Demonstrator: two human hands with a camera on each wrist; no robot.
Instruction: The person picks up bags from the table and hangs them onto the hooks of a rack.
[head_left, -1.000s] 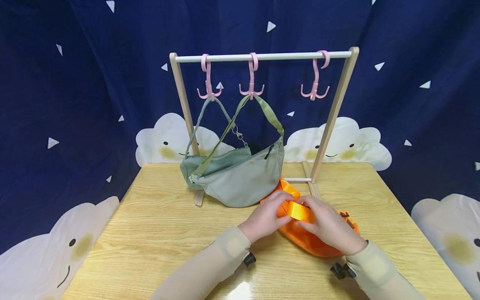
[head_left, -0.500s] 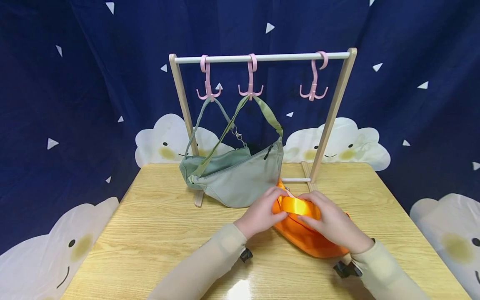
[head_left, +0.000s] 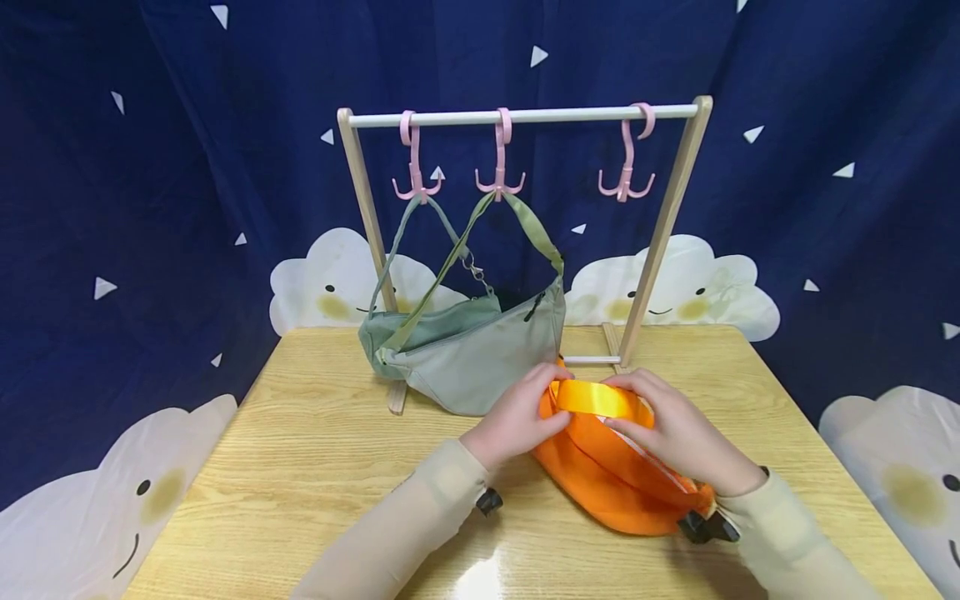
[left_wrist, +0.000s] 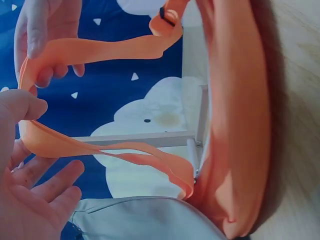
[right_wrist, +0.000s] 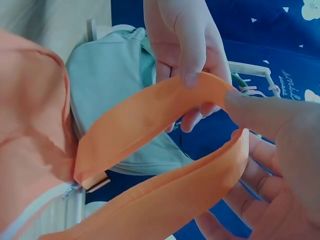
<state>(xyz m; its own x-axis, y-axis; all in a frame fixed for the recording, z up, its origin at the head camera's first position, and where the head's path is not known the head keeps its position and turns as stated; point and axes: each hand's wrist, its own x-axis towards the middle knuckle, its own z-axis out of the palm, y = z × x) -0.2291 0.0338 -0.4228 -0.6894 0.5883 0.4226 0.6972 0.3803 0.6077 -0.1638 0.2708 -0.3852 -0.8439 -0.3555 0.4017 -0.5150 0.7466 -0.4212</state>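
Observation:
My left hand [head_left: 517, 417] and right hand [head_left: 678, 429] pinch the strap [head_left: 600, 400] of an orange shoulder bag [head_left: 615, 492], thumbs on the near side. Between the two grips the shiny strap arches in a short band. In the left wrist view the strap [left_wrist: 110, 50] runs down from the hands to both ends of the bag [left_wrist: 237, 115], and a black buckle [left_wrist: 167, 16] shows near one end. A white zip edge [head_left: 648, 450] lies along the bag's top. The bag sags below the hands, close over the table.
Behind stands a wooden rack with a white bar [head_left: 570, 114]. A grey-green bag [head_left: 487, 358] hangs from the middle pink hook [head_left: 500, 167]; a green bag [head_left: 457, 315] hangs from the left one [head_left: 416, 167]. The right pink hook [head_left: 627, 167] carries nothing.
Both hands have drawn a little apart along the strap, and the right hand has shifted to the right. The orange bag has come nearer and turned so its zip shows.

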